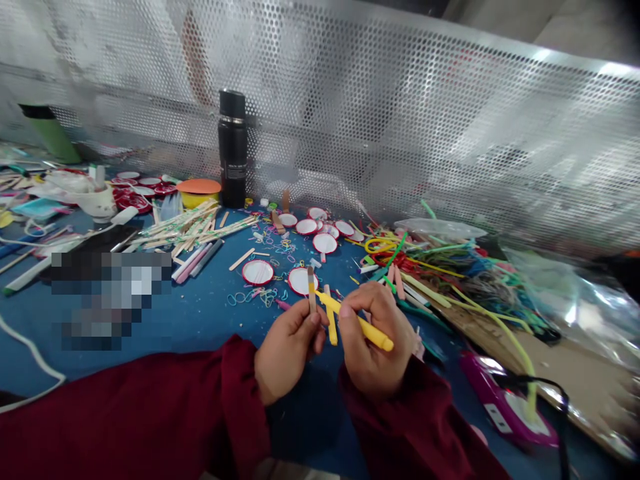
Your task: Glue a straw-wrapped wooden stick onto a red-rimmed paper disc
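My left hand (pixel 286 348) pinches a small flat craft stick (pixel 311 285), holding it upright; its top is brown with a yellow band below. A yellow marker (pixel 379 337) is gripped in my right hand (pixel 373 363) like a pen, its tip pointing left at or very near the stick. I cannot tell whether they touch. Between the hands, a yellow stick-like piece (pixel 331 325) lies on the blue tabletop (pixel 320 420). Just behind the craft stick are white discs with red rims, one of them a round disc (pixel 258 272) to the left.
A black bottle (pixel 233 150) stands by the perforated metal screen (pixel 400 120). Wooden sticks (pixel 200 223), pens (pixel 200 261) and a white cup (pixel 97 202) are to the left. Tangled coloured cords (pixel 480 280), cardboard (pixel 565 373) and a purple device with a cable (pixel 505 400) occupy the right.
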A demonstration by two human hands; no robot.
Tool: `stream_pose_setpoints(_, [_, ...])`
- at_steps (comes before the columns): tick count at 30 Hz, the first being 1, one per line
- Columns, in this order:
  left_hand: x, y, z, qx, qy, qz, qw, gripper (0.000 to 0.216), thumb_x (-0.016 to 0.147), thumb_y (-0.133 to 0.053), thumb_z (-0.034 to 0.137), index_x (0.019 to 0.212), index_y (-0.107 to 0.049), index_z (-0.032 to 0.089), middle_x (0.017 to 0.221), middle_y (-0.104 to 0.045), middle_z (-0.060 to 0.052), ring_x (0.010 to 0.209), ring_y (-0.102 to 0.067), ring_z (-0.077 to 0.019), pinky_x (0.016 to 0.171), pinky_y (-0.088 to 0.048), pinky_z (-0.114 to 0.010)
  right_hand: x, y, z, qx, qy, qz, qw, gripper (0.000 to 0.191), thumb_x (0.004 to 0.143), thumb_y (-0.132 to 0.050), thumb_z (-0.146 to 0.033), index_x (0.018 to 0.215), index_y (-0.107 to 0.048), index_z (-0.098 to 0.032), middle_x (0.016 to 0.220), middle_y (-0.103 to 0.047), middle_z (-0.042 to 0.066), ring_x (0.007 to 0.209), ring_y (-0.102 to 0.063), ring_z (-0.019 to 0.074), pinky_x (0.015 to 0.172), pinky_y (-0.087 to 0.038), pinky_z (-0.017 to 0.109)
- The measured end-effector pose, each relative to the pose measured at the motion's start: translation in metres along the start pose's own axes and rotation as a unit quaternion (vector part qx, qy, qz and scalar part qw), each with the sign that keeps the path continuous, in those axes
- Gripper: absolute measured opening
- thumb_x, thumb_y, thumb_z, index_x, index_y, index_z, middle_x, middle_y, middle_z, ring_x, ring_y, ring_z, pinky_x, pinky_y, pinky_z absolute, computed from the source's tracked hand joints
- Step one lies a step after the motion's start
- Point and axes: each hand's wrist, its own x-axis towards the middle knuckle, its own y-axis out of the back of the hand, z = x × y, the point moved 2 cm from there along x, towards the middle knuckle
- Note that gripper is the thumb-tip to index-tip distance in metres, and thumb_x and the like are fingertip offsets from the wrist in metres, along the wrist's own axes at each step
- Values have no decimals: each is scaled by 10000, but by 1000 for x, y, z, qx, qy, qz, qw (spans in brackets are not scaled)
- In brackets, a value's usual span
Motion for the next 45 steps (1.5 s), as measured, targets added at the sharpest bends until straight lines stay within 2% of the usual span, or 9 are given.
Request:
stream_pose_setpoints(7, [-2, -2, 4, 34, 11, 2, 999, 334, 920, -523, 507, 800, -483, 198, 578, -446, 60, 495, -326, -92, 498, -244, -240, 1, 1, -2, -4, 1, -12, 1000, 125, 829, -536, -137, 732, -531, -217, 665, -569, -6, 662, -548, 169, 653, -440, 349])
stream_pose_setpoints(24, [1, -1, -2, 44, 3, 4, 999, 274, 933, -490, 448, 844, -504, 189, 601, -467, 49, 512, -338, -95, 514, -256, -242, -1, 1, 5, -37, -18, -17, 999, 114, 820, -567, -162, 732, -521, -219, 687, -564, -10, 671, -562, 177, 652, -439, 339])
stream_pose_setpoints(29, [2, 0, -4, 49, 24, -15, 998, 250, 933, -442, 421, 888, -503, 183, 600, -487, 44, 485, -363, -93, 491, -279, -235, -1, 1, 12, -47, -45, -16, 998, 135, 831, -572, -197, 703, -532, -219, 635, -561, -13, 635, -553, 172, 619, -424, 330])
stream_pose_setpoints(35, [1, 0, -2, 46, 12, -20, 999, 257, 936, -430, 416, 891, -513, 176, 579, -485, 40, 468, -373, -90, 477, -273, -231, -1, 3, 16, -3, -80, -15, 997, 154, 848, -580, -219, 698, -545, -214, 591, -545, -29, 529, -511, 141, 518, -387, 304])
stream_pose_setpoints(45, [0, 0, -1, 75, -5, -17, 997, 338, 953, -424, 509, 883, -497, 187, 606, -503, 35, 478, -398, -88, 468, -302, -223, 2, 1, 23, 18, -86, -20, 996, 174, 865, -564, -235, 693, -550, -218, 570, -539, -32, 508, -508, 134, 467, -360, 291])
